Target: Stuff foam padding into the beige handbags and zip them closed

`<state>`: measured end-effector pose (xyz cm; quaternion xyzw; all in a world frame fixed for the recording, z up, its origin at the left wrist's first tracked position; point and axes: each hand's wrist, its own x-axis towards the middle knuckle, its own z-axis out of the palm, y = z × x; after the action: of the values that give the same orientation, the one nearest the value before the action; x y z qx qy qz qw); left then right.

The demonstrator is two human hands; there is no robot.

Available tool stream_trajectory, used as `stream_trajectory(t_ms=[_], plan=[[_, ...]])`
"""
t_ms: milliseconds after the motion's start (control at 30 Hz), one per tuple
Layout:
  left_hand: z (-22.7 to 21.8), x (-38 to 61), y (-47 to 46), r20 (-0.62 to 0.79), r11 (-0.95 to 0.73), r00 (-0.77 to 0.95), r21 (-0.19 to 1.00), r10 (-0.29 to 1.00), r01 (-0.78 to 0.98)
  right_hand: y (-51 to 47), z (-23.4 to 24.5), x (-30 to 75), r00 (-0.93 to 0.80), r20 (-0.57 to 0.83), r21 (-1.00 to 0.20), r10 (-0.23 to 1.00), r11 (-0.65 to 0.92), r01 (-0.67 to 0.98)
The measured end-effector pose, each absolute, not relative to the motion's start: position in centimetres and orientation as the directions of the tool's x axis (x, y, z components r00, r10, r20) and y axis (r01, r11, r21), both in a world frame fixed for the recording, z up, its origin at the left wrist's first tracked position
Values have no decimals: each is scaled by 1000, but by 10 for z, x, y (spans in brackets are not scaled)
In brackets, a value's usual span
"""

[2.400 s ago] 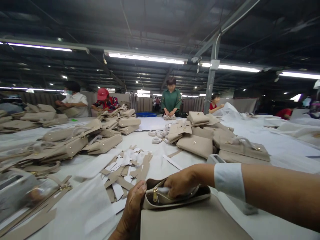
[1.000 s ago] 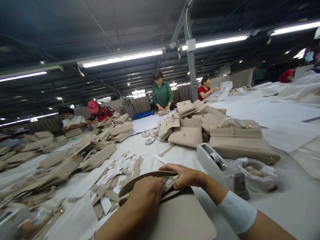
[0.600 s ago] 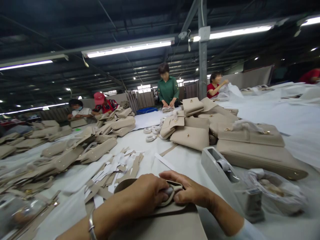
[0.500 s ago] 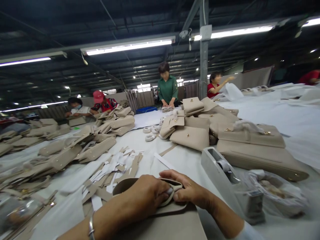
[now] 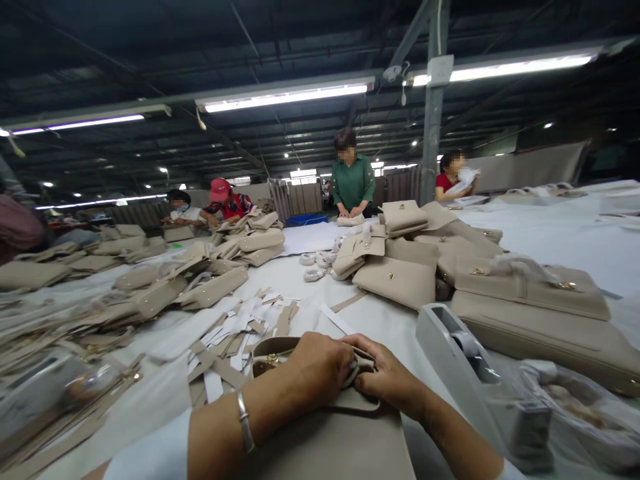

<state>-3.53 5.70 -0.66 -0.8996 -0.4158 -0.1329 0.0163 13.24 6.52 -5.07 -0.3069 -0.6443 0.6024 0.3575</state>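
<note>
Directly in front of me lies a beige handbag (image 5: 345, 443), its top edge turned toward the far side of the table. My left hand (image 5: 323, 367) reaches over the bag's opening with curled fingers; a small greyish piece shows at its fingertips, too hidden to name. From the other side, my right hand (image 5: 387, 377) grips the bag's rim, thumb on the near side and fingers beyond it. Both hands almost meet at the right end of the opening. A gold clasp shows at the left end of the opening.
Beige bags (image 5: 405, 280) are piled ahead to the right, more bags (image 5: 210, 287) to the left. Beige and white strips (image 5: 240, 333) lie scattered left. A grey tape dispenser (image 5: 453, 360) and a plastic-lined container (image 5: 575, 407) stand right. Several people work around the table.
My view has turned slightly left, so the scene sits further right. My left hand has shifted a little and its wrist is more raised. Both hands stay at the bag's opening.
</note>
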Motion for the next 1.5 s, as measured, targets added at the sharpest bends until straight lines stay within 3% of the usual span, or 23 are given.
stream_trajectory(t_ms=[67,100,200,300,400,467,567,633,700,800,933,1167,1333,1500], plan=[[2,-37,55,215,-654,628,76,748,753,65,-52,129,-521,127,-991,844,132,-28],[8,-41,54,177,-668,646,128,742,733,65,-53,128,-514,135,-989,847,147,-19],[28,-65,46,165,-644,642,410,749,646,65,-55,127,-492,116,-989,863,148,25],[33,-104,33,296,-492,399,627,868,604,68,-54,127,-488,91,-986,868,147,79],[17,-145,16,350,-378,170,697,921,609,69,-52,127,-448,116,-941,886,242,235],[0,-164,5,406,-383,120,668,906,638,66,-49,128,-379,269,-808,885,422,412],[-23,-174,-3,412,-374,91,686,907,624,53,-40,124,-454,559,-395,694,704,591],[-31,-171,-2,327,-316,81,776,942,545,39,-30,114,-611,582,-162,537,813,560],[-33,-167,3,229,-235,71,855,971,462,27,-20,100,-717,517,-68,467,858,510],[-31,-164,10,149,-163,67,894,987,417,17,-9,73,-764,425,-47,486,854,517],[-27,-171,10,181,-233,153,846,972,479,21,-3,43,-763,371,-41,529,831,555],[-27,-185,9,221,-322,257,821,941,472,30,-19,19,-664,359,-208,657,749,629],[-35,-181,25,108,-205,241,882,965,425,33,-25,24,-707,301,-269,640,768,581],[-33,-183,34,87,-196,268,890,959,412,34,-27,26,-700,411,-254,584,811,527]])
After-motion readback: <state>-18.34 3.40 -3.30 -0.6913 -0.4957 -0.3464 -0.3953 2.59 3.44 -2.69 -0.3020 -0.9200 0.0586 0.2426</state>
